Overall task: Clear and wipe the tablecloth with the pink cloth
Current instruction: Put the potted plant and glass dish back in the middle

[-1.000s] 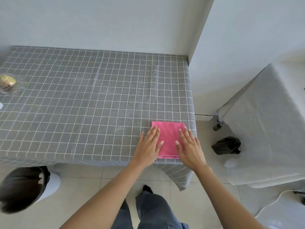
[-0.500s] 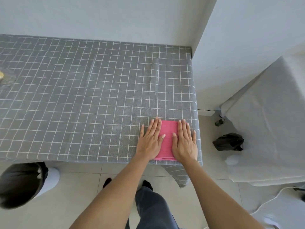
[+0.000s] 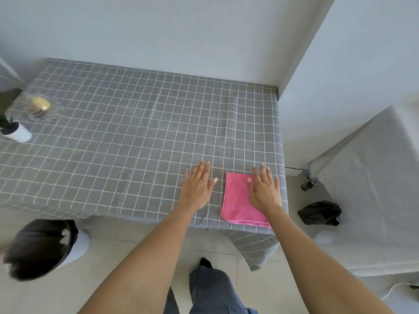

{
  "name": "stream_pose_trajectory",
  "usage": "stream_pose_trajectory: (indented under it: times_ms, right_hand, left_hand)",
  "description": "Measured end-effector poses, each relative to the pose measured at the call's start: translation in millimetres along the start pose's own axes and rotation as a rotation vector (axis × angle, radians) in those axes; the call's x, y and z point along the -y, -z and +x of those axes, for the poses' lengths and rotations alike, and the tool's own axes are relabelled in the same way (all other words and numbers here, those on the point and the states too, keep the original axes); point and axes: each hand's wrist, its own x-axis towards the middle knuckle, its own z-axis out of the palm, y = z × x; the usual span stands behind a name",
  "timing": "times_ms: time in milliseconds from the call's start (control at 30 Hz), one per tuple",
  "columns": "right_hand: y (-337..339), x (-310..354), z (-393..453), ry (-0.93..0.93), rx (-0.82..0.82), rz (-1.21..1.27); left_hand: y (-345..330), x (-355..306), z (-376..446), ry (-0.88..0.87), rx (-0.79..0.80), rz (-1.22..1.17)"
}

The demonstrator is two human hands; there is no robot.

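Two flat, open hands: right hand (image 3: 265, 191) presses the soft, folded pink cloth (image 3: 238, 200), left hand (image 3: 197, 186) rests beside it on the tablecloth (image 3: 136, 137), gripping nothing.

Both your bare forearms reach forward, well apart. Your left hand (image 3: 196, 189) lies flat, palm down, fingers straight and close together. Your right hand (image 3: 264, 190) lies flat too, palm down, fingers extended, thumb angled inward.

tablecloth (image 3: 136, 143): grey, white grid
cloth (image 3: 238, 198): pink, plain
bin liner (image 3: 38, 248): black
bag on floor (image 3: 319, 213): black
trousers (image 3: 210, 288): dark blue-grey
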Motion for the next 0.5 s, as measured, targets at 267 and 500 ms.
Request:
stream_pose_trajectory:
  times_ms: [267, 500]
  right_hand:
    - [42, 105, 14, 0.064, -0.002, -0.025]
    - [75, 210, 12, 0.118, -0.112, -0.056]
  left_hand:
    - [85, 74, -7, 0.067, -0.013, 0.16]
    - [155, 151, -37, 0.097, -0.113, 0.171]
